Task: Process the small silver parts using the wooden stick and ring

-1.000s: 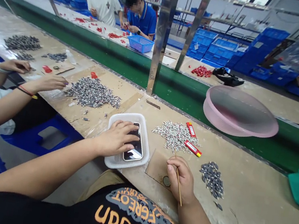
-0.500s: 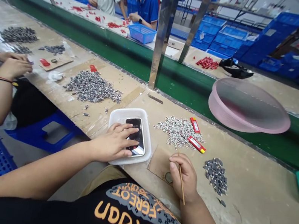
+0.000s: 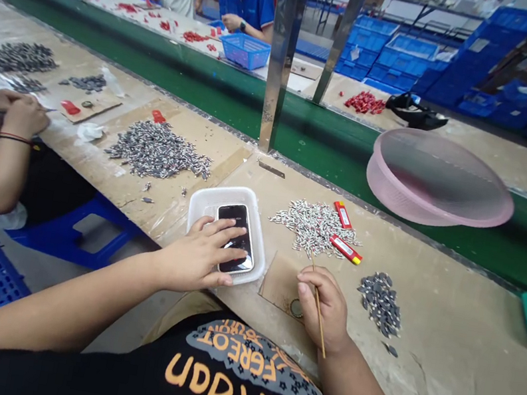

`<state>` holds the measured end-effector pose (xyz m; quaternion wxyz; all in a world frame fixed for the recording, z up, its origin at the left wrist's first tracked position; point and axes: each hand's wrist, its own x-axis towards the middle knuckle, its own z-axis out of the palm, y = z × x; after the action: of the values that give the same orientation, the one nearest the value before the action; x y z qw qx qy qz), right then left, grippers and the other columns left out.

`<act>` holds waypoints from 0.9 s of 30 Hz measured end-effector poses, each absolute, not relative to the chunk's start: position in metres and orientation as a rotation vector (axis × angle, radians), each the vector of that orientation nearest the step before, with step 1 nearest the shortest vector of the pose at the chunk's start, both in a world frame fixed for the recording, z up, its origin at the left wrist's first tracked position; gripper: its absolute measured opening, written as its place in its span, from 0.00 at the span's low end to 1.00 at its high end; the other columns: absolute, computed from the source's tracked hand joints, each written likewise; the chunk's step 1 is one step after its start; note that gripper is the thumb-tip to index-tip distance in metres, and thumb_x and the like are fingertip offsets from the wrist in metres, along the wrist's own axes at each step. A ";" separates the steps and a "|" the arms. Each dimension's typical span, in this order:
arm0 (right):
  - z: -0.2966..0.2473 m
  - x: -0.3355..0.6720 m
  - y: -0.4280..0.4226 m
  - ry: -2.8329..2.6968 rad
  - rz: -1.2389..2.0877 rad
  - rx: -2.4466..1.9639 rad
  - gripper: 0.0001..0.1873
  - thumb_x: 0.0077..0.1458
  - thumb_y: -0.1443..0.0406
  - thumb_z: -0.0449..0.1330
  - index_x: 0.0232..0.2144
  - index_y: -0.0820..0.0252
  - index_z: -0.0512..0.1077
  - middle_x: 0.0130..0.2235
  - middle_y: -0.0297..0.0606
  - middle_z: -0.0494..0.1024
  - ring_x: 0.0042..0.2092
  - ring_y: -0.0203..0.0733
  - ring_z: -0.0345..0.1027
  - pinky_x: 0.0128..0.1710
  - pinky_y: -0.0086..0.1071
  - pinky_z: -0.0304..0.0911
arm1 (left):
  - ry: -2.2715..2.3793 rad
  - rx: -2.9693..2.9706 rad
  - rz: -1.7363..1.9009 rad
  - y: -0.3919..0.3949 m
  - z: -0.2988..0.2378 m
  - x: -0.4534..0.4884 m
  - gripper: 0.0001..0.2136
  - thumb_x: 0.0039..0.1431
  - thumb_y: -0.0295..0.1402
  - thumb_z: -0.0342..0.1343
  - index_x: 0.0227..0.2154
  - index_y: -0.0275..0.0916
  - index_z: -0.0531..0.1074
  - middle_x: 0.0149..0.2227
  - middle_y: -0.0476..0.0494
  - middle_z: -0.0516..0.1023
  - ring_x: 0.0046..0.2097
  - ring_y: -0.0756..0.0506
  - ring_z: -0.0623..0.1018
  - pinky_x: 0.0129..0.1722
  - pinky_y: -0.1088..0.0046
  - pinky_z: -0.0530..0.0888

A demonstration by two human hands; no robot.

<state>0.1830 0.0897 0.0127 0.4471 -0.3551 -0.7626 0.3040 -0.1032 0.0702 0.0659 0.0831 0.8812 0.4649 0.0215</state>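
Right hand (image 3: pixel 323 305) pinches a thin wooden stick (image 3: pixel 320 335) above a cardboard scrap (image 3: pixel 279 282), near a small round metal disc (image 3: pixel 296 308). Left hand (image 3: pixel 197 257) lies spread on a smartphone (image 3: pixel 234 218) in a white plastic tray (image 3: pixel 223 194). On the worktop (image 3: pixel 438 388) ahead: small silver-white parts (image 3: pixel 314 227) and dark parts (image 3: pixel 380 303), both loosely heaped, none seen sorted or packed; two red packets (image 3: pixel 344 215) beside. Farther left, a co-worker's hands (image 3: pixel 17 114) near a large grey pile (image 3: pixel 157 151); pink basin (image 3: pixel 436 209) beyond.
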 end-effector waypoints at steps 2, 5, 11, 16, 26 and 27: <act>0.013 0.183 0.089 -1.884 0.760 -0.883 0.08 0.55 0.72 0.55 0.38 0.56 0.68 0.36 0.38 0.69 0.39 0.39 0.66 0.39 0.34 0.61 | 1.350 2.635 0.092 0.064 0.068 -0.104 0.26 0.53 0.53 0.50 0.52 0.46 0.67 0.61 0.38 0.59 0.62 0.32 0.55 0.57 0.48 0.50; 0.012 0.183 0.090 -1.879 0.771 -0.889 0.08 0.56 0.72 0.55 0.38 0.56 0.68 0.36 0.38 0.69 0.39 0.39 0.66 0.39 0.35 0.61 | 1.302 2.628 0.107 0.052 0.067 -0.102 0.21 0.55 0.47 0.53 0.50 0.47 0.69 0.57 0.41 0.65 0.59 0.34 0.60 0.56 0.51 0.53; 0.011 0.183 0.090 -1.873 0.785 -0.897 0.08 0.56 0.72 0.55 0.38 0.56 0.68 0.36 0.38 0.69 0.39 0.39 0.66 0.40 0.35 0.61 | 1.311 2.607 0.081 0.041 0.078 -0.115 0.10 0.59 0.33 0.50 0.41 0.47 0.73 0.50 0.44 0.71 0.53 0.39 0.66 0.50 0.57 0.60; 0.012 0.182 0.090 -1.866 0.783 -0.892 0.08 0.56 0.71 0.55 0.38 0.56 0.68 0.37 0.38 0.70 0.39 0.39 0.66 0.40 0.35 0.62 | 1.460 2.541 0.116 0.065 0.081 -0.133 0.13 0.61 0.38 0.47 0.43 0.41 0.72 0.50 0.40 0.70 0.52 0.40 0.68 0.52 0.60 0.64; 0.014 0.184 0.089 -1.875 0.751 -0.890 0.07 0.56 0.70 0.55 0.38 0.55 0.68 0.36 0.38 0.70 0.38 0.40 0.67 0.39 0.36 0.63 | 1.436 2.694 -0.027 0.120 0.055 -0.081 0.21 0.51 0.42 0.56 0.49 0.42 0.69 0.57 0.37 0.63 0.58 0.34 0.60 0.55 0.54 0.57; 0.015 0.183 0.088 -1.885 0.747 -0.884 0.08 0.56 0.70 0.55 0.38 0.55 0.68 0.36 0.38 0.70 0.38 0.40 0.67 0.39 0.36 0.63 | 1.420 2.700 -0.038 0.121 0.056 -0.078 0.19 0.52 0.40 0.56 0.48 0.44 0.70 0.56 0.38 0.64 0.57 0.34 0.61 0.54 0.55 0.57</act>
<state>0.1834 0.0878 0.0150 0.4482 -0.3570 -0.7619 0.3020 -0.0784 0.1205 0.0563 0.0451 0.8841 0.4650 -0.0124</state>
